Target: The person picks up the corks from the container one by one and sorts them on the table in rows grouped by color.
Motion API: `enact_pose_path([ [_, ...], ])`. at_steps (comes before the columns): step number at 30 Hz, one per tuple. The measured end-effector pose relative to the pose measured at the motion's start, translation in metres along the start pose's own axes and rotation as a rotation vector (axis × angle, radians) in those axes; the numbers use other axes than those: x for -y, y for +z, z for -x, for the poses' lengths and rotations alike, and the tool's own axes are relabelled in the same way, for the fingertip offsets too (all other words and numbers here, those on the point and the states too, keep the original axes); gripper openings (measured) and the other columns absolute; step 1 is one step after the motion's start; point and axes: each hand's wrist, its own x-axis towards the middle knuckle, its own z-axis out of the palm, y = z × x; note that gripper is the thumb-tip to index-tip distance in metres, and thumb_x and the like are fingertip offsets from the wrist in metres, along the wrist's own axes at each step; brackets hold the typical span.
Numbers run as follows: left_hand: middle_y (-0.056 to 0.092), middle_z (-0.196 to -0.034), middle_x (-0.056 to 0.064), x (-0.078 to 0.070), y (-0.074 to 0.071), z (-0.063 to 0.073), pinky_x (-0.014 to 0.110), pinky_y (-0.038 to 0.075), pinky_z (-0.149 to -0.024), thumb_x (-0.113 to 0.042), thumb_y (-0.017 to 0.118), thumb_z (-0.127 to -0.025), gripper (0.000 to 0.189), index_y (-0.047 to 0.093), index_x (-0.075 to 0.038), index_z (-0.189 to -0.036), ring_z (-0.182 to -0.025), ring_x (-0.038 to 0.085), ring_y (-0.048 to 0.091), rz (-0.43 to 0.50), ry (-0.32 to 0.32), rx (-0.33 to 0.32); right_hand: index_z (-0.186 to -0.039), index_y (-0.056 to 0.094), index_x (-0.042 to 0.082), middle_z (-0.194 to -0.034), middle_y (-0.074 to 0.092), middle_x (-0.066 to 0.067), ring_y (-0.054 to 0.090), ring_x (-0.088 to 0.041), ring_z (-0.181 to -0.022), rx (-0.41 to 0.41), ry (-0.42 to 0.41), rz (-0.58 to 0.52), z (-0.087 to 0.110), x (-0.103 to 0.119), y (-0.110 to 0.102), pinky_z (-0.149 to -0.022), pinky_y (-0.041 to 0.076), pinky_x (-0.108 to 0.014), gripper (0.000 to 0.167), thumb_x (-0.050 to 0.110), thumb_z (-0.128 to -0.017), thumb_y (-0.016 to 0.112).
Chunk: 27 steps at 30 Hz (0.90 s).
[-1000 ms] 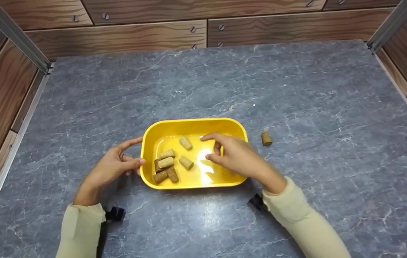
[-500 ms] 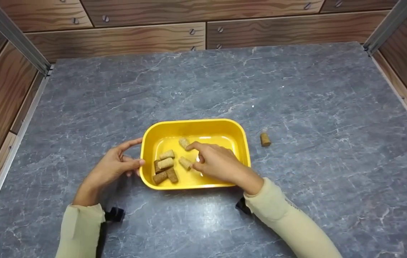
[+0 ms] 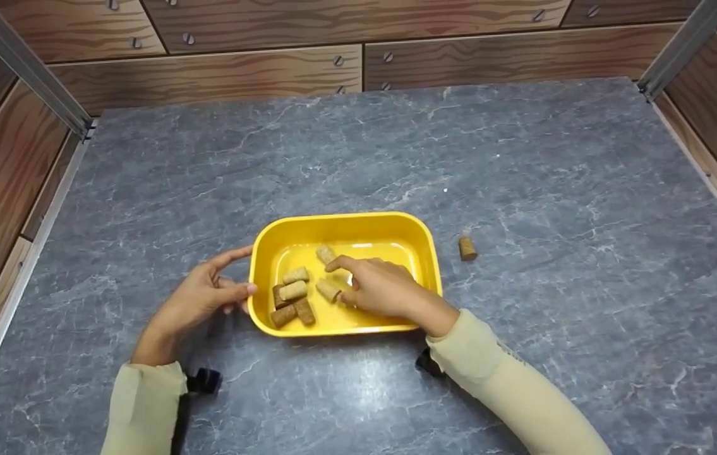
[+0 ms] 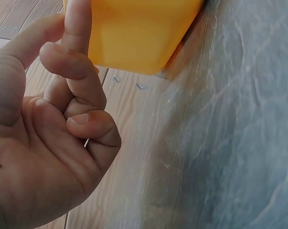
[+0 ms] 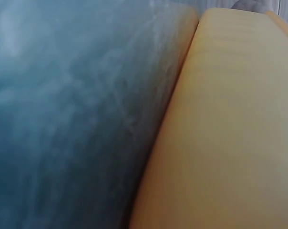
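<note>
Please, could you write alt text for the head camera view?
A person's right hand reaches into a yellow rectangular plastic tray, its fingers at two beige cylindrical corks; the left hand touches the tray's left end. Inside that end, two more beige corks and three brown corks cluster. Another brown cork lies on the grey marbled tabletop to the right.
</note>
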Motion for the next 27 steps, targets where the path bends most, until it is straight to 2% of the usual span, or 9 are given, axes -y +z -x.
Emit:
enact_pose_path([
  [4, 0.068, -0.062, -0.002, -0.0004, 0.0001, 0.0006, 0.022, 0.045, -0.054, -0.015, 0.072, -0.086, 0.075, 0.032, -0.006, -0.15, -0.052, 0.009, 0.055, 0.003, -0.004, 0.001, -0.132, 0.057, 0.022, -0.078, 0.06, -0.002, 0.05, -0.015, -0.067, 0.016, -0.006, -0.005, -0.0018, -0.0007, 0.0011, -0.061, 0.041, -0.031, 0.046, 0.022, -0.087, 0.067],
  [6, 0.068, -0.062, -0.002, -0.0003, -0.0001, 0.0004, 0.022, 0.044, -0.054, -0.015, 0.072, -0.087, 0.075, 0.032, -0.006, -0.15, -0.052, 0.009, 0.055, 0.005, -0.002, 0.006, -0.131, 0.058, 0.023, -0.087, 0.066, -0.004, 0.052, -0.016, -0.071, 0.018, -0.006, 0.001, -0.0023, -0.0009, 0.0018, -0.064, 0.044, -0.033, 0.045, 0.024, -0.087, 0.067],
  [8, 0.069, -0.062, -0.002, 0.0004, -0.0009, 0.0001, 0.022, 0.044, -0.054, -0.015, 0.071, -0.087, 0.074, 0.032, -0.006, -0.15, -0.053, 0.009, 0.055, 0.004, 0.005, 0.013, -0.131, 0.058, 0.024, -0.104, 0.07, -0.008, 0.056, -0.018, -0.077, 0.018, -0.007, 0.012, -0.0026, -0.0008, 0.0025, -0.068, 0.046, -0.037, 0.045, 0.024, -0.087, 0.068],
  [11, 0.069, -0.063, -0.002, 0.0016, -0.0016, -0.0001, 0.022, 0.044, -0.054, -0.016, 0.071, -0.088, 0.074, 0.032, -0.007, -0.15, -0.053, 0.009, 0.054, -0.004, 0.012, 0.017, -0.132, 0.058, 0.026, -0.123, 0.067, -0.007, 0.057, -0.019, -0.082, 0.019, -0.013, 0.025, -0.0027, -0.0002, 0.0033, -0.071, 0.047, -0.038, 0.047, 0.022, -0.086, 0.069],
  [18, 0.069, -0.064, 0.0, 0.0016, -0.0026, -0.0004, 0.022, 0.044, -0.054, -0.015, 0.071, -0.087, 0.074, 0.032, -0.007, -0.15, -0.053, 0.009, 0.054, 0.0, 0.013, 0.016, -0.134, 0.056, 0.032, -0.097, 0.066, -0.005, 0.042, -0.014, -0.059, 0.057, -0.026, 0.019, -0.0034, 0.0007, 0.0031, -0.054, 0.035, -0.03, 0.05, 0.019, -0.087, 0.067],
  [21, 0.07, -0.064, 0.0, 0.0012, -0.0033, 0.0, 0.022, 0.043, -0.054, -0.015, 0.072, -0.087, 0.074, 0.033, -0.007, -0.15, -0.052, 0.009, 0.054, 0.002, 0.006, 0.011, -0.132, 0.058, 0.031, -0.086, 0.063, -0.005, 0.041, -0.014, -0.058, 0.058, -0.033, 0.01, -0.0038, 0.0011, 0.0027, -0.053, 0.035, -0.03, 0.047, 0.019, -0.087, 0.066],
  [27, 0.069, -0.062, -0.002, 0.0023, -0.0027, -0.0006, 0.022, 0.044, -0.054, -0.016, 0.072, -0.087, 0.075, 0.032, -0.006, -0.15, -0.052, 0.009, 0.054, -0.006, 0.01, 0.014, -0.126, 0.059, 0.026, -0.065, 0.047, 0.005, 0.043, -0.013, -0.059, 0.059, -0.039, 0.003, -0.0032, -0.0011, 0.0024, -0.055, 0.036, -0.029, 0.041, 0.022, -0.087, 0.068],
])
